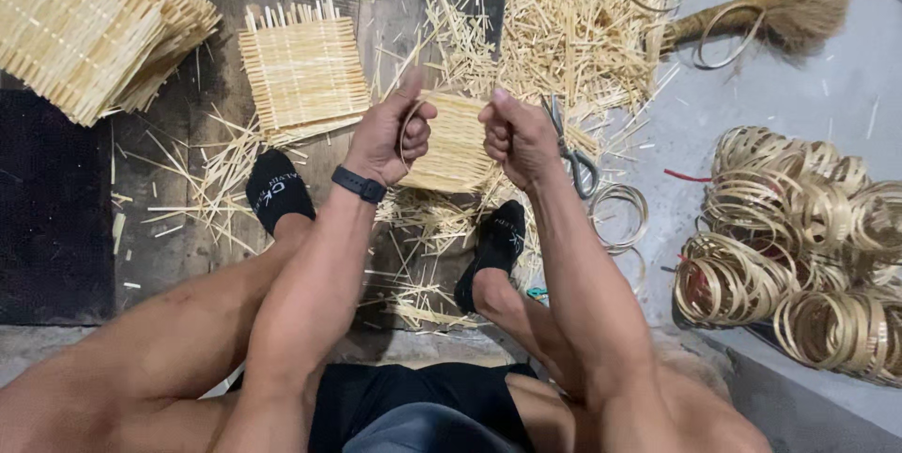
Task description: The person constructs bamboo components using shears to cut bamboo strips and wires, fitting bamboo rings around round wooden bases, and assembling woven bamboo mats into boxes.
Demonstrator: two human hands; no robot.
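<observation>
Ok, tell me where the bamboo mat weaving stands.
Done: a stack of woven mats and a single mat lie on the boards. In hand: left hand and right hand grip a partly woven mat. Left: loose splints and coiled strip bundles lie unused.

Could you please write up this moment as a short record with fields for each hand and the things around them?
Left hand: left hand, closed around a thin bamboo strip loop
Right hand: right hand, fisted beside the left
Under hands: woven bamboo mat
Near right: scissors on the floor
Upper left: stacked mats, single mat
Right side: bundled bamboo rings
Top right: hand broom
Floor: bamboo offcuts
</observation>
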